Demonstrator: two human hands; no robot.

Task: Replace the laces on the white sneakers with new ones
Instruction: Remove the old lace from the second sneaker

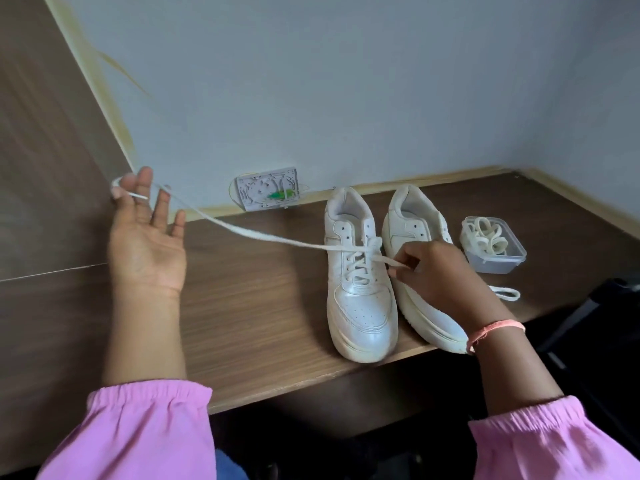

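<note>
Laces (486,239) in tub (498,263); L hand (147,237) & R hand (438,275) each pinching shoelace (263,237).

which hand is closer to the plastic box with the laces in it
Right. The right hand pinches a lace end between the sneakers, just left of the plastic box; the left hand is raised far across the table.

The worktop (263,299) is brown wood-grain laminate with a matt finish. Both sneakers (360,299) look like smooth white leather with a soft pearly sheen. The lace (263,235) is flat woven cloth. The box (493,249) is clear plastic. The sleeves (138,434) are soft pink matt cloth.
</note>
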